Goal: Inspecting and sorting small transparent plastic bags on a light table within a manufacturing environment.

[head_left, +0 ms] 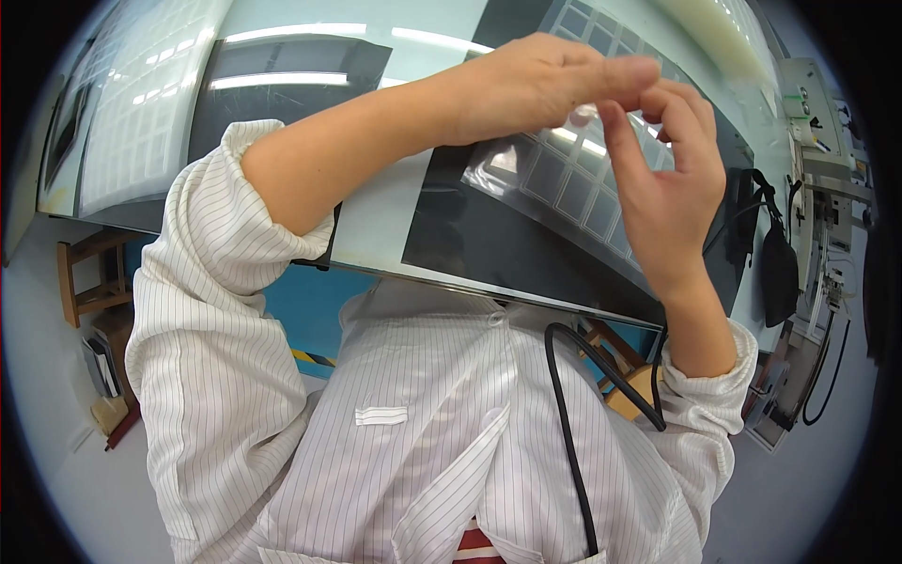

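My left hand (536, 85) reaches across from the left, its sleeve rolled up to the elbow. My right hand (669, 183) rises from the lower right to meet it. The fingertips of both hands pinch a small clear film square (583, 116) between them, held above the table. Under the hands lies a dark sheet (489, 235) carrying a grid of clear square pieces (573, 193). Part of that grid is hidden behind my right hand.
A glossy table top (376, 216) reflects ceiling lights. Another gridded sheet (160, 103) lies at its far left. A black bag (780, 268) and grey equipment (816, 122) stand on the right. A wooden stool (89, 273) is at the left, and a black cable (567, 432) runs down my striped coat.
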`<state>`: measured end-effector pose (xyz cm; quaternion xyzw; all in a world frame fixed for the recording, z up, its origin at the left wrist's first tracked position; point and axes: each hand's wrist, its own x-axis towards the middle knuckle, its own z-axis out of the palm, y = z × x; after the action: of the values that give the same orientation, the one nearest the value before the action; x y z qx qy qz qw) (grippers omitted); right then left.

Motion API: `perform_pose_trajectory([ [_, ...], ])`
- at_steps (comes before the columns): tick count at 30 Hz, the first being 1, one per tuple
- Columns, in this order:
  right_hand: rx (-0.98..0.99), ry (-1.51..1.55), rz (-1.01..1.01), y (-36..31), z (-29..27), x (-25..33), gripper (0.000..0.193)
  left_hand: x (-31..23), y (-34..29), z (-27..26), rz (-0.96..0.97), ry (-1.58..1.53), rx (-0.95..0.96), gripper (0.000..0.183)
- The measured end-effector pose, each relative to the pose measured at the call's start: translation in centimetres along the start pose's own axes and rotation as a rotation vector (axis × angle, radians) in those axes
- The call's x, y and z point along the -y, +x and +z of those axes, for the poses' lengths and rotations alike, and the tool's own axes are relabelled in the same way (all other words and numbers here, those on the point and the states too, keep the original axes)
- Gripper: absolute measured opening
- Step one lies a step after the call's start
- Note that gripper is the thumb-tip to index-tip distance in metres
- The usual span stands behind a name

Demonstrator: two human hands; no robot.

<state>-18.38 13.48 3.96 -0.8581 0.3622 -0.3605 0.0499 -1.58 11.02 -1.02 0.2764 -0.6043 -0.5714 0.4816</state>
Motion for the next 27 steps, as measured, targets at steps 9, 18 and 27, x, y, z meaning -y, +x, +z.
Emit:
perform_pose_trajectory([
  [9, 0.218, -0.092, 0.010, -3.8, 0.4, 1.0, 0.016, -0.3, -0.4, -0.1, -0.183, -0.083, -0.161, 0.039],
  [18, 0.149, -0.105, -0.053, -4.6, 1.2, 0.8, 0.019, -0.4, -0.9, 0.1, -0.262, 0.056, -0.136, 0.041],
  [27, 0.118, -0.117, -0.082, -4.7, 1.4, 0.8, 0.019, -0.2, -0.8, 0.1, -0.189, 0.089, -0.115, 0.038],
])
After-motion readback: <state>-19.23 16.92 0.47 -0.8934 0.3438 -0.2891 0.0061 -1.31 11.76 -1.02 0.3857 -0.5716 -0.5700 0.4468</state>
